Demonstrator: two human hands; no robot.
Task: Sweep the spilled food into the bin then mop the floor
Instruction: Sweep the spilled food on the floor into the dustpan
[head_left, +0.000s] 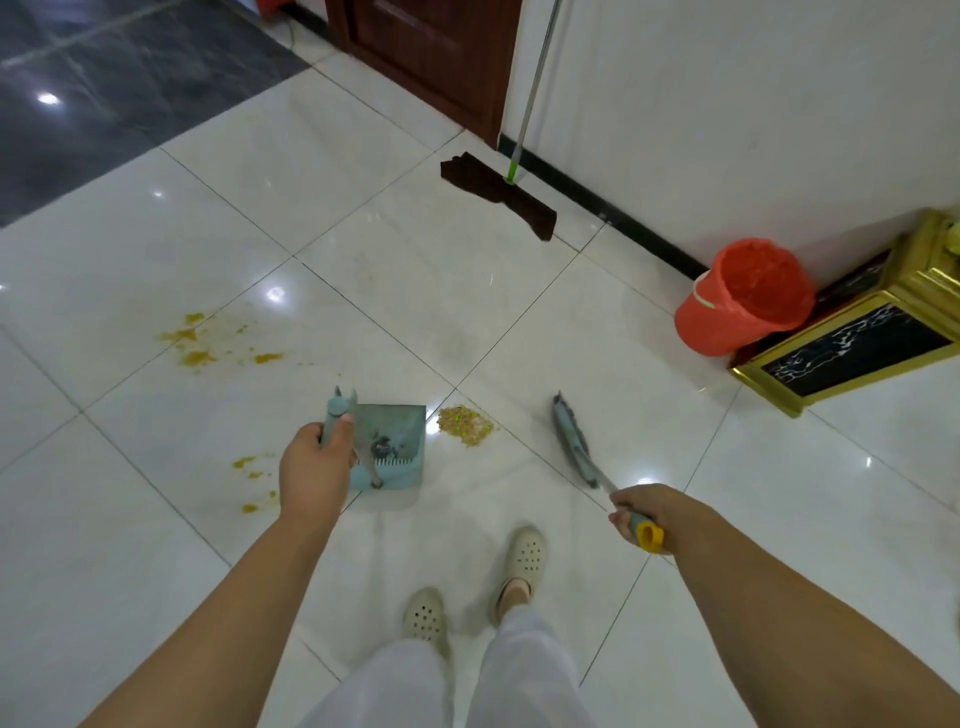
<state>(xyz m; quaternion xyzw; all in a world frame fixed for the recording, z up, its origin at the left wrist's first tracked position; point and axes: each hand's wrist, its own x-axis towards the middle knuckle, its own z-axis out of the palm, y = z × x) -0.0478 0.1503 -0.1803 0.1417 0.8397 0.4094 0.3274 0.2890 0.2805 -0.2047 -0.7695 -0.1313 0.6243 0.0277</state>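
Note:
A small pile of yellowish spilled food (465, 426) lies on the white tiled floor. My left hand (314, 467) grips the handle of a teal dustpan (397, 441), whose mouth rests just left of the pile. My right hand (636, 514) holds a teal broom (571, 439) by its handle; the bristle head is off to the right of the pile, apart from it. Orange-yellow stains (195, 345) mark the tiles at the left, with smaller ones (252, 470) near the dustpan. A red bin (748, 296) stands by the wall at the right. A mop (498, 195) leans on the wall.
A gold-framed black stand (857, 348) sits right of the bin. A dark wooden door frame (431, 62) is at the top. Dark tiles (104, 93) begin at the upper left. My feet in pale clogs (519, 564) stand just behind the dustpan.

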